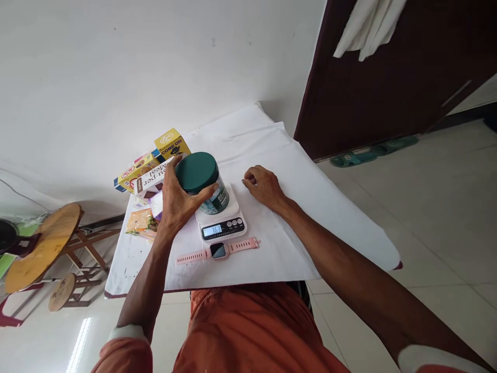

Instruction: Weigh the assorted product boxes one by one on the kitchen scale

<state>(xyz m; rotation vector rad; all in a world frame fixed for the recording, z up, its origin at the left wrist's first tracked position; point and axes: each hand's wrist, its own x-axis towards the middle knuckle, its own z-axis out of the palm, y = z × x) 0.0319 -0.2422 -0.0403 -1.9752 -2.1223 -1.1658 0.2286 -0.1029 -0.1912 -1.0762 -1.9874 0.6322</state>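
Note:
My left hand point(176, 199) is wrapped around a green-lidded jar point(217, 199), thumb at the front and fingers at the far left side. The jar sits over the plate of a white kitchen scale point(229, 234), leaning a little; whether its whole base touches the plate is hard to see. The scale's lit display seems to read 363. Right of the scale, my right hand point(266, 186) rests on the white cloth with its fingers curled in and nothing visible in them. A pink-strapped smartwatch point(218, 250) lies stretched out in front of the scale.
Behind my left hand stand a yellow box point(171, 142), a white "Su-per Meal" box point(149, 181) and other cartons. An orange snack packet point(140, 223) lies near the left edge of the cloth-covered table point(295, 243). A wall borders the back; a wooden stool point(64, 292) stands at left.

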